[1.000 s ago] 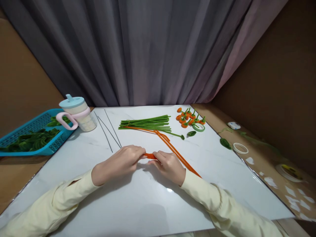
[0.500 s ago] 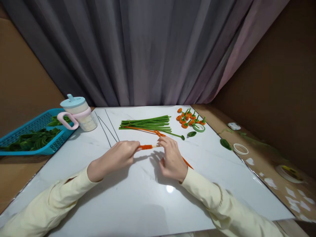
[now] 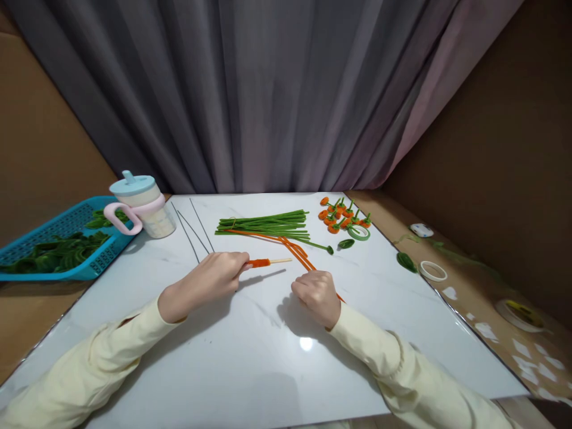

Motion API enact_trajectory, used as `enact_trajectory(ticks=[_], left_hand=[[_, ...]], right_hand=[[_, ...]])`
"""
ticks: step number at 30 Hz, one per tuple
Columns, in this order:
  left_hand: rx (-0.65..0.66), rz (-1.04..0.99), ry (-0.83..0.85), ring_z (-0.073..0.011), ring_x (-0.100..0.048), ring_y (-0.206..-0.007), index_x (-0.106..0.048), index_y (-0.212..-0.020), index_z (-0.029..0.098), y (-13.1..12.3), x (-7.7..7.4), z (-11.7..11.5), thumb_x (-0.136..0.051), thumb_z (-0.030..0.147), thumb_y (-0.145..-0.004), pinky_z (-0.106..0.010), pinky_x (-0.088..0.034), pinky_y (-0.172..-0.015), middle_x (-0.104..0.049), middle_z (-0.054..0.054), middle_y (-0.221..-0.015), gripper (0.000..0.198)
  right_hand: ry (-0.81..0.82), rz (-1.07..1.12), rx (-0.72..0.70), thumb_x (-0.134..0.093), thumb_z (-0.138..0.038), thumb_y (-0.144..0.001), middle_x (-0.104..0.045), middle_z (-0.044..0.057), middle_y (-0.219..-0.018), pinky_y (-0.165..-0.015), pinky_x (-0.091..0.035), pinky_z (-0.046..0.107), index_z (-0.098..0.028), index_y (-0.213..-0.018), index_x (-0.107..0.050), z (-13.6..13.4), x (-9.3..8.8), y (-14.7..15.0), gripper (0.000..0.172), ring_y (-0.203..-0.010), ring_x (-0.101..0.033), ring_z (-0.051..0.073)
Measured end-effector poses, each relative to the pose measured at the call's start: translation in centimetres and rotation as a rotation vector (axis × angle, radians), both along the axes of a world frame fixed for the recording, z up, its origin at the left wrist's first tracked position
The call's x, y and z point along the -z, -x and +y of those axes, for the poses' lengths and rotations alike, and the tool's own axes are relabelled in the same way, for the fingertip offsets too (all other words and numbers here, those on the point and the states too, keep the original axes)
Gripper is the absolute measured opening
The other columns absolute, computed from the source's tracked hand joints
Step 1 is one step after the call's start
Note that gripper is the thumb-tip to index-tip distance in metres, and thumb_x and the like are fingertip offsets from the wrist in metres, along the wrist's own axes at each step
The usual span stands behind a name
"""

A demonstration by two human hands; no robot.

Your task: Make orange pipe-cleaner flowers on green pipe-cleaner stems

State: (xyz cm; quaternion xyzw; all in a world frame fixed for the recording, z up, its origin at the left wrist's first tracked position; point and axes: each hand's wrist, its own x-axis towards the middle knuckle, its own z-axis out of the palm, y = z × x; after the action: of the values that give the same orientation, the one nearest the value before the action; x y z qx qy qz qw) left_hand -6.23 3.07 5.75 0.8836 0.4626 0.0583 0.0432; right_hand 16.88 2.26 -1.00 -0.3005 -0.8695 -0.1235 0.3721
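Note:
My left hand (image 3: 218, 271) is closed around a thin wooden stick (image 3: 280, 260) with orange pipe cleaner (image 3: 259, 263) coiled round it. The stick's bare pale end points right, over the white tabletop. My right hand (image 3: 317, 297) is apart from the stick, its fingers curled into a fist; what is inside it, if anything, is hidden. Straight orange pipe cleaners (image 3: 297, 253) run beneath or behind this hand. Beyond both hands lies a bundle of green pipe cleaners (image 3: 263, 223), with one green stem (image 3: 322, 245) ending in a small disc.
Orange flower-like heads with green stems (image 3: 342, 213) and green tape (image 3: 358, 232) lie back right. At left stand a lidded cup (image 3: 140, 205) and a blue basket (image 3: 96, 262) of green pieces. Dark wires (image 3: 190, 232) lie beside the cup. White paper scraps (image 3: 527, 363) litter the right side.
My right hand has left the stick's bare end, drawn slightly down and right, and curled into a fist. My left hand has shifted slightly left with the stick.

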Motion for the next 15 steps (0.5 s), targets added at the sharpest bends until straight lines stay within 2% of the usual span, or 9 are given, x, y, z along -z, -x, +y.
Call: enact_trajectory(ticks=[4, 6, 9, 11, 12, 15], left_hand=[[0.004, 0.019, -0.002, -0.0148, -0.049, -0.053, -0.045, -0.072, 0.018, -0.02, -0.01, 0.01, -0.032, 0.022, -0.091, -0.026, -0.024, -0.050, -0.054, -0.003, -0.065, 0.024], [-0.005, 0.027, -0.001, -0.0150, -0.050, -0.054, -0.046, -0.073, 0.018, -0.05, -0.03, 0.00, -0.032, 0.021, -0.091, -0.025, -0.024, -0.050, -0.056, -0.003, -0.066, 0.023], [-0.018, 0.027, 0.004, -0.0150, -0.052, -0.055, -0.048, -0.076, 0.018, -0.09, -0.05, -0.04, -0.033, 0.019, -0.091, -0.025, -0.025, -0.050, -0.058, -0.003, -0.068, 0.021], [-0.020, 0.030, 0.005, -0.0150, -0.052, -0.056, -0.048, -0.076, 0.018, -0.12, -0.04, -0.05, -0.034, 0.019, -0.090, -0.024, -0.026, -0.050, -0.058, -0.002, -0.068, 0.020], [-0.019, 0.033, 0.005, -0.0152, -0.052, -0.056, -0.048, -0.076, 0.018, -0.12, -0.02, -0.05, -0.034, 0.018, -0.090, -0.024, -0.026, -0.050, -0.058, -0.002, -0.068, 0.019], [-0.018, 0.048, 0.000, -0.0156, -0.053, -0.056, -0.047, -0.075, 0.018, -0.11, 0.08, 0.02, -0.034, 0.018, -0.089, -0.025, -0.025, -0.050, -0.058, -0.002, -0.069, 0.019]], right_hand=[[0.017, 0.054, 0.026, -0.034, 0.000, -0.066, -0.035, -0.002, -0.043, -0.047, -0.020, 0.026, -0.019, -0.050, -0.030, -0.07, 0.39, 0.57, 0.025, -0.042, -0.029, 0.011], [0.038, 0.116, 0.083, -0.033, 0.002, -0.065, -0.040, -0.001, -0.048, -0.049, -0.025, 0.025, -0.020, -0.056, -0.034, 0.09, 0.51, 0.83, 0.024, -0.046, -0.036, 0.013], [0.100, 0.199, 0.056, -0.032, 0.004, -0.071, -0.056, 0.007, -0.072, -0.061, -0.039, 0.027, -0.020, -0.066, -0.037, 0.45, 0.42, 1.02, 0.026, -0.071, -0.053, 0.017], [0.129, 0.232, -0.028, -0.034, 0.002, -0.080, -0.059, 0.011, -0.090, -0.072, -0.044, 0.031, -0.021, -0.067, -0.036, 0.64, 0.33, 1.01, 0.026, -0.090, -0.054, 0.019], [0.134, 0.244, -0.061, -0.037, -0.001, -0.083, -0.059, 0.011, -0.095, -0.075, -0.044, 0.032, -0.021, -0.066, -0.035, 0.69, 0.31, 0.98, 0.026, -0.093, -0.054, 0.020], [0.126, 0.274, -0.079, -0.047, -0.010, -0.087, -0.060, 0.009, -0.090, -0.069, -0.044, 0.030, -0.021, -0.062, -0.033, 0.68, 0.35, 0.90, 0.031, -0.080, -0.055, 0.017]])
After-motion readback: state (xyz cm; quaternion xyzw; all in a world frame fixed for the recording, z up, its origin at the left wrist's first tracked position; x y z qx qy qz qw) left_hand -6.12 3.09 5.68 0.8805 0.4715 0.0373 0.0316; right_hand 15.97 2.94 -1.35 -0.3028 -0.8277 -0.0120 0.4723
